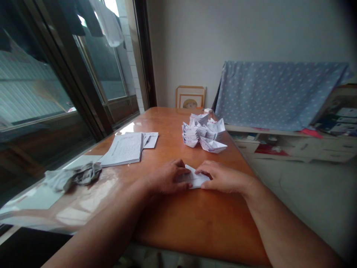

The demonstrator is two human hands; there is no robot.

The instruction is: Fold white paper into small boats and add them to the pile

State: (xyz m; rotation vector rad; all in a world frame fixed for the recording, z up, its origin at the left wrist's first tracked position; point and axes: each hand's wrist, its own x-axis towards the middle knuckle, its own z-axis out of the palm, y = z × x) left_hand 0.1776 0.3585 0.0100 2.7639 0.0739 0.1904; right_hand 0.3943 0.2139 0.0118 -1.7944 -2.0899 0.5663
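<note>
A small folded piece of white paper point(196, 178) lies on the orange-brown wooden table point(195, 223), near its right edge. My left hand point(167, 176) rests on its left part, fingers curled and pressing down. My right hand point(221, 176) presses its right part, fingertips pinching at the fold. Much of the paper is hidden under both hands. Farther back sits a pile of several finished white paper boats point(203, 133).
A stack of printed sheets point(125, 149) lies left of the centre. A crumpled grey cloth point(74, 176) sits near the window side. A framed picture point(190, 97) leans on the far wall. A blue dotted cloth point(279, 93) covers furniture to the right.
</note>
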